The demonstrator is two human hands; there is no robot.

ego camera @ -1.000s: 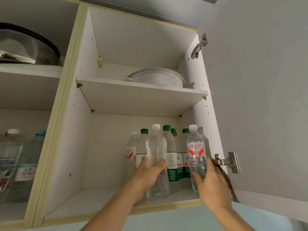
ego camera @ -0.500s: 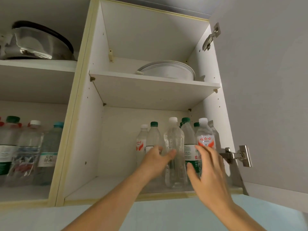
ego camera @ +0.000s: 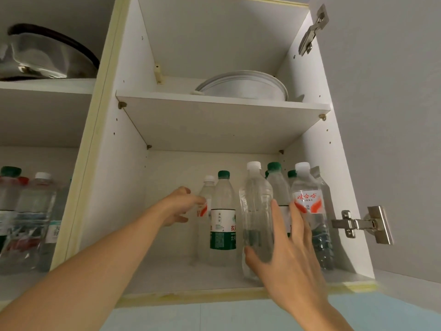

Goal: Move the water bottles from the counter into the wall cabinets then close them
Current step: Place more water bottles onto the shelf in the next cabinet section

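Head camera looked up into the open wall cabinet (ego camera: 133,130), and both hands were up at its lower shelf (ego camera: 167,275). The left hand (ego camera: 177,206) reached in with fingers loosely spread, gripping nothing, its fingertips right at a small white-capped bottle (ego camera: 205,199) toward the back of that shelf. The right hand (ego camera: 284,249) was spread open too, fingers straight, in front of the clear bottle without a label (ego camera: 255,211) at the front of the shelf; whether it actually touched the bottle I could not tell. Just left of that clear bottle stood a green-capped bottle with a green label (ego camera: 223,211), upright. To its right stood a white-capped bottle with a red label (ego camera: 307,199), close to the cabinet's right wall, with more green-capped bottles (ego camera: 275,180) tucked behind. Above, on the cabinet's upper shelf, sat a white round dish (ego camera: 241,86). The cabinet door (ego camera: 393,115) hung wide open to the right on its metal hinge (ego camera: 360,224). Left of the cabinet, a neighbouring compartment held more bottles (ego camera: 28,211) below and a metal pot (ego camera: 45,56) above.
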